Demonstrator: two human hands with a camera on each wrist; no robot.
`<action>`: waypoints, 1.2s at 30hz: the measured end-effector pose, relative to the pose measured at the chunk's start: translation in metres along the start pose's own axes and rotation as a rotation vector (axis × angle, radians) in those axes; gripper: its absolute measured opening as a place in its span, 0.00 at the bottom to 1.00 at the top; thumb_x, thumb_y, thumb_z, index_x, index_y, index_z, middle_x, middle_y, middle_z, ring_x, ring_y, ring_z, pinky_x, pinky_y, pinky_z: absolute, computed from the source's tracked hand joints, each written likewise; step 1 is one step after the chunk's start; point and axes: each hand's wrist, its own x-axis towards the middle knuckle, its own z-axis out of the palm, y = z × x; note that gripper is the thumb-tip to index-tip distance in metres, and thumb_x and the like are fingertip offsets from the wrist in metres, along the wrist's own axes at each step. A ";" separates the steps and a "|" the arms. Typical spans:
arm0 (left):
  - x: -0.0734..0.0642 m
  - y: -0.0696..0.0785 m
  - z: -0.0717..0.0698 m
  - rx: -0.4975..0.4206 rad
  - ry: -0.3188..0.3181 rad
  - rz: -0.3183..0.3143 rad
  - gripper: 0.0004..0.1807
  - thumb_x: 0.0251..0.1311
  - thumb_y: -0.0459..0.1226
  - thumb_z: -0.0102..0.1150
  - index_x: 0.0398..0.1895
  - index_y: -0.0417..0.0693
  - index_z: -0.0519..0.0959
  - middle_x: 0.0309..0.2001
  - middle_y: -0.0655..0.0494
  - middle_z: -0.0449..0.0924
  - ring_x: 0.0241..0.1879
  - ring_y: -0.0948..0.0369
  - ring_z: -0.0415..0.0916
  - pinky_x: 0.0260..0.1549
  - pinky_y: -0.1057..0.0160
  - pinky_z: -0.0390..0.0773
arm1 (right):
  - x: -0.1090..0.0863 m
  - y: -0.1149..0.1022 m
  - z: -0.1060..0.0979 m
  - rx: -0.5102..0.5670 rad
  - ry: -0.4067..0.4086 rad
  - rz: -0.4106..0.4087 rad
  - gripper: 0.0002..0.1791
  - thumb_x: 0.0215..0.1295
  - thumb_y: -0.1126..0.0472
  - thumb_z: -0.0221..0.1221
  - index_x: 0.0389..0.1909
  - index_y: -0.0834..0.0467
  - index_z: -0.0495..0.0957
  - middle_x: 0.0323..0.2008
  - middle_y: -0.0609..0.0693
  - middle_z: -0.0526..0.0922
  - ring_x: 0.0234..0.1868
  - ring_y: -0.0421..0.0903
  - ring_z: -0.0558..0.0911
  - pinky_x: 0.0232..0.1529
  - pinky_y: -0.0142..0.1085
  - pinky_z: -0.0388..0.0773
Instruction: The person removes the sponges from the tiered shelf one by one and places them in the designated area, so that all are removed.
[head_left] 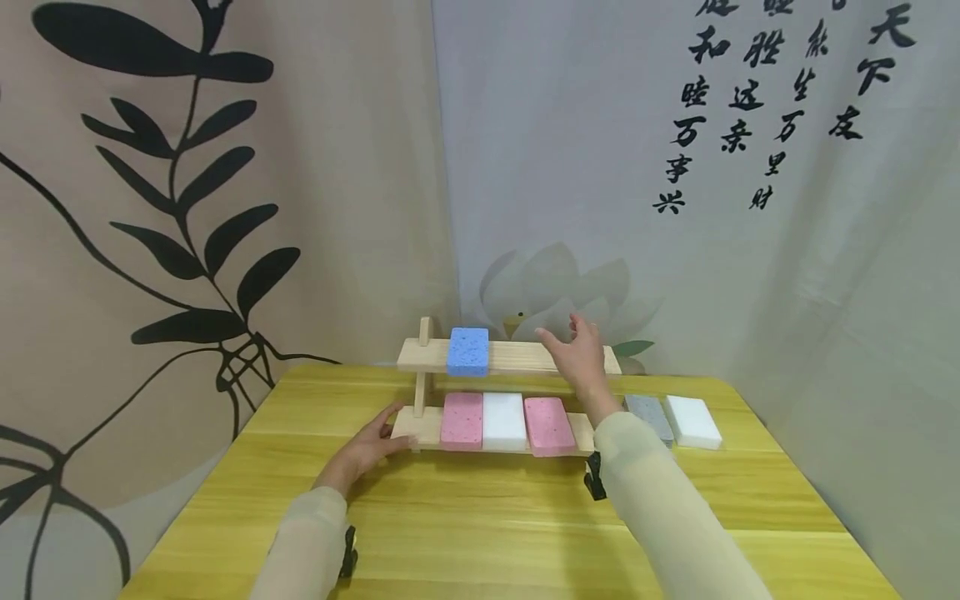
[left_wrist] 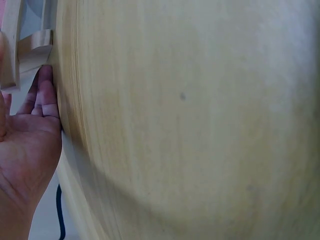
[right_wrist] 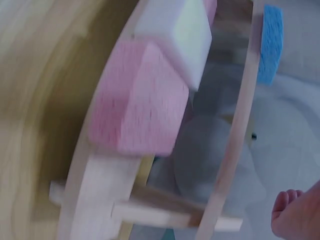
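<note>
A two-tier wooden rack [head_left: 517,357] stands on the table. My left hand [head_left: 363,452] grips the left end of its lower shelf [head_left: 423,427]; the left wrist view shows the palm and several fingers [left_wrist: 47,95] at that end. My right hand [head_left: 581,362] is raised near the right part of the upper shelf, thumb and fingers apart, holding nothing. On the upper shelf, left of it, sits a blue sponge [head_left: 468,352]. The lower shelf carries a pink sponge [head_left: 462,421], a white sponge [head_left: 503,421] and a second pink sponge [right_wrist: 137,100], slightly askew.
To the right of the rack, a grey sponge [head_left: 648,415] and another white sponge [head_left: 693,422] lie on the yellow wooden table [head_left: 465,525]. Behind the table hangs a printed cloth [head_left: 360,167] with leaves and writing.
</note>
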 end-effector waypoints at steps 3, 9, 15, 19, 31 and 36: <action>0.000 0.000 0.000 -0.012 0.000 -0.003 0.49 0.62 0.49 0.67 0.80 0.56 0.48 0.65 0.34 0.67 0.58 0.45 0.72 0.55 0.41 0.71 | -0.006 -0.005 0.017 0.017 0.000 -0.011 0.46 0.66 0.43 0.62 0.75 0.64 0.56 0.68 0.63 0.62 0.68 0.59 0.65 0.65 0.52 0.65; -0.002 -0.001 -0.001 -0.020 0.014 -0.013 0.49 0.61 0.48 0.68 0.80 0.57 0.50 0.64 0.36 0.68 0.57 0.47 0.73 0.54 0.42 0.72 | -0.017 -0.013 0.062 0.027 -0.008 0.004 0.50 0.62 0.40 0.65 0.74 0.64 0.57 0.67 0.63 0.63 0.67 0.58 0.66 0.65 0.50 0.66; -0.003 -0.001 0.000 -0.031 0.005 -0.006 0.49 0.61 0.48 0.68 0.80 0.56 0.49 0.64 0.36 0.68 0.57 0.47 0.74 0.55 0.40 0.70 | -0.029 -0.017 0.104 0.027 0.028 0.031 0.53 0.57 0.38 0.68 0.74 0.63 0.58 0.67 0.63 0.64 0.67 0.59 0.66 0.64 0.51 0.67; -0.002 -0.001 0.001 -0.035 0.004 -0.006 0.49 0.61 0.49 0.67 0.80 0.57 0.49 0.65 0.36 0.68 0.58 0.47 0.73 0.57 0.38 0.68 | -0.034 -0.019 0.121 0.030 0.080 0.034 0.54 0.55 0.39 0.70 0.74 0.63 0.58 0.67 0.64 0.63 0.67 0.61 0.64 0.64 0.52 0.66; -0.001 0.001 0.002 -0.033 0.011 0.000 0.47 0.63 0.47 0.66 0.80 0.56 0.50 0.64 0.34 0.69 0.56 0.46 0.75 0.54 0.42 0.72 | -0.036 -0.019 0.152 -0.012 0.180 0.069 0.59 0.46 0.37 0.74 0.73 0.63 0.60 0.64 0.64 0.66 0.62 0.60 0.65 0.61 0.53 0.66; 0.001 0.000 0.002 -0.033 0.019 -0.012 0.47 0.62 0.48 0.67 0.80 0.57 0.50 0.65 0.35 0.69 0.56 0.46 0.75 0.55 0.41 0.71 | -0.035 -0.021 0.157 -0.070 0.201 0.062 0.56 0.44 0.39 0.76 0.69 0.63 0.64 0.60 0.63 0.69 0.58 0.59 0.67 0.58 0.51 0.67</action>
